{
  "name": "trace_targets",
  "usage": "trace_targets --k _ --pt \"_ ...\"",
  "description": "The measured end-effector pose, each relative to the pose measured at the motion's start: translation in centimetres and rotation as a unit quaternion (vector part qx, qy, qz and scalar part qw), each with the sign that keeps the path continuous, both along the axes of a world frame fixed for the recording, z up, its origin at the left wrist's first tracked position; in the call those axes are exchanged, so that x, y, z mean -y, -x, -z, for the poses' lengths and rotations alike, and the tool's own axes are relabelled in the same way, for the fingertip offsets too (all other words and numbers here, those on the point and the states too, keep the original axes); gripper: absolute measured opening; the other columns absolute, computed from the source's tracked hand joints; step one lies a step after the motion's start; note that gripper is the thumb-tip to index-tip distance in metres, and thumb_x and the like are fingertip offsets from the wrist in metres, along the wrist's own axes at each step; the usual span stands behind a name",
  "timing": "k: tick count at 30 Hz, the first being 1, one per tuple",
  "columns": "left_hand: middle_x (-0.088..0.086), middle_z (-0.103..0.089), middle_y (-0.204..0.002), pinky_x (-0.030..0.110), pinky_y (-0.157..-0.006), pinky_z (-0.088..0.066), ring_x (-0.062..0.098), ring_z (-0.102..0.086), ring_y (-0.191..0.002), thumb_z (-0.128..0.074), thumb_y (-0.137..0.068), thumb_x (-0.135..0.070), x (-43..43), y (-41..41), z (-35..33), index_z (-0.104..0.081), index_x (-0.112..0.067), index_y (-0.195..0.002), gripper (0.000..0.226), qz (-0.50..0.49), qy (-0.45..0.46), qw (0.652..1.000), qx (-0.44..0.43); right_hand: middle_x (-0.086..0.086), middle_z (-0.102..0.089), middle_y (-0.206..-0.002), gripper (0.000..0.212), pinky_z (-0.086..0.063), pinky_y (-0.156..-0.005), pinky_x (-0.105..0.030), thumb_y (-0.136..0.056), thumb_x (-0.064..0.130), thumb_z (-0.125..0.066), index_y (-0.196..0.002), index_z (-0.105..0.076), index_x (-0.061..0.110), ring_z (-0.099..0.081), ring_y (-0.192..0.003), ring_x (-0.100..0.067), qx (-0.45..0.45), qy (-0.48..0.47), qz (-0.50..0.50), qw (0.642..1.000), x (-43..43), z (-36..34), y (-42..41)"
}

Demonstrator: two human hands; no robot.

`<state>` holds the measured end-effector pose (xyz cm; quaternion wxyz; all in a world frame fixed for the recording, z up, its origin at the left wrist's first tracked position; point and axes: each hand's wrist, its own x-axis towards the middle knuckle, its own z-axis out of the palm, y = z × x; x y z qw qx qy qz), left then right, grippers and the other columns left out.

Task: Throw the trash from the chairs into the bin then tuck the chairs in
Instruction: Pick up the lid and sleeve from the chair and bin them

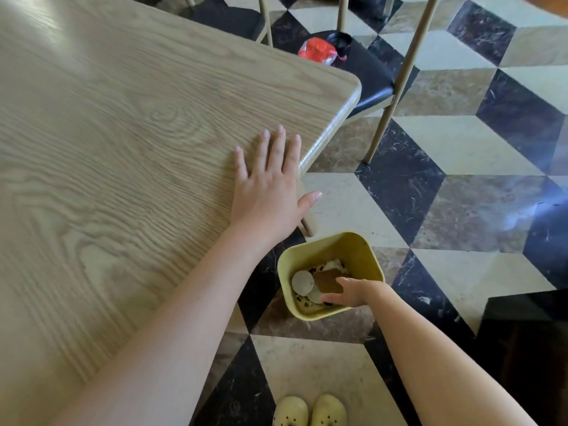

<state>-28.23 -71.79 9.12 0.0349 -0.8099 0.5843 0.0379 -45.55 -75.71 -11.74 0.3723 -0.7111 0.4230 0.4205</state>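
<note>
A yellow bin (365, 256) stands on the floor by the table's near corner, holding white round lids, a brown piece and other scraps. My right hand (350, 293) reaches over its rim with fingers relaxed and holds nothing. My left hand (270, 186) rests flat on the wooden table (123, 133) near its edge, fingers spread. A chair (372, 78) with a black seat stands past the table's corner, partly under it. On that seat lie a red wrapper (318, 50) and a black cup (339, 40).
A second black-seated chair (230, 16) is at the table's far side. The floor has a black, cream and brown cube pattern. My yellow shoes (310, 410) show at the bottom. A dark piece of furniture (528, 348) stands at lower right.
</note>
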Motion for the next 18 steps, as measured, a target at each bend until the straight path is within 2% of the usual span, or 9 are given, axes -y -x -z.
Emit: trace_targets --k 3,7,10,12,14,16,18 --pt "0.007 0.02 -0.161 0.056 -0.119 0.008 0.026 0.017 -0.149 -0.031 -0.093 -0.063 0.1 -0.1 -0.2 0.016 -0.016 -0.152 0.088 -0.004 -0.04 0.999 -0.018 -0.005 -0.023 -0.159 0.089 -0.028 -0.111 -0.044 -0.083 0.078 -0.031 -0.153 -0.013 0.027 -0.03 -0.142 -0.03 -0.023 -0.02 0.014 0.999 0.9 -4.0 0.1" --pt "0.008 0.027 -0.159 0.055 -0.118 0.01 0.026 0.024 -0.147 -0.033 -0.094 -0.06 0.1 -0.1 -1.8 0.02 -0.015 -0.15 0.09 -0.006 -0.106 0.993 -0.06 -0.002 -0.039 -0.149 0.095 -0.031 -0.109 -0.04 -0.073 0.086 -0.033 -0.147 -0.03 0.026 -0.041 -0.134 -0.028 -0.02 -0.041 0.017 0.999 2.7 -10.3 0.1" --pt "0.008 0.022 -0.16 0.053 -0.121 0.0 0.028 0.018 -0.149 -0.036 -0.094 -0.059 0.9 -0.1 -4.1 0.015 -0.012 -0.152 0.09 -0.009 -0.178 0.981 -0.081 -0.002 -0.045 -0.145 0.116 -0.034 -0.111 -0.044 -0.048 0.094 -0.05 -0.142 -0.039 0.025 -0.045 -0.13 -0.028 -0.035 -0.039 0.008 0.999 5.0 -13.9 0.8" --pt "0.013 0.016 -0.161 0.05 -0.121 -0.009 0.031 0.009 -0.15 -0.037 -0.095 -0.057 1.8 0.1 -6.4 0.007 -0.009 -0.153 0.087 -0.005 -0.246 0.965 -0.09 -0.005 -0.044 -0.147 0.114 -0.035 -0.112 -0.044 -0.046 0.082 -0.067 -0.14 -0.04 0.021 -0.044 -0.132 -0.029 -0.053 -0.036 0.029 0.998 6.3 -17.6 1.3" --pt "0.019 0.004 -0.162 0.047 -0.121 -0.014 0.035 -0.002 -0.15 -0.036 -0.097 -0.053 2.2 0.7 -8.8 -0.003 -0.008 -0.154 0.08 0.015 -0.302 0.948 -0.101 -0.005 -0.037 -0.152 0.124 -0.034 -0.112 -0.043 -0.043 0.075 -0.077 -0.146 -0.034 0.02 -0.039 -0.137 -0.031 -0.069 -0.061 0.063 0.994 6.4 -22.6 1.4" --pt "0.018 -0.016 -0.16 0.044 -0.118 -0.021 0.034 -0.016 -0.148 -0.037 -0.099 -0.049 2.2 1.5 -11.0 -0.018 -0.008 -0.153 0.07 0.032 -0.317 0.939 -0.131 -0.006 -0.03 -0.156 0.118 -0.032 -0.112 -0.043 -0.056 0.073 -0.073 -0.151 -0.026 0.02 -0.033 -0.14 -0.034 -0.067 -0.056 0.061 0.994 6.8 -25.9 1.6" --pt "0.014 -0.024 -0.159 0.041 -0.117 -0.02 0.032 -0.019 -0.147 -0.036 -0.1 -0.047 2.3 2.5 -12.5 -0.024 -0.01 -0.151 0.064 0.037 -0.294 0.941 -0.165 -0.006 -0.027 -0.158 0.102 -0.03 -0.113 -0.042 -0.073 0.073 -0.059 -0.151 -0.024 0.019 -0.03 -0.142 -0.034 -0.054 -0.035 0.076 0.995 6.6 -28.8 2.3"
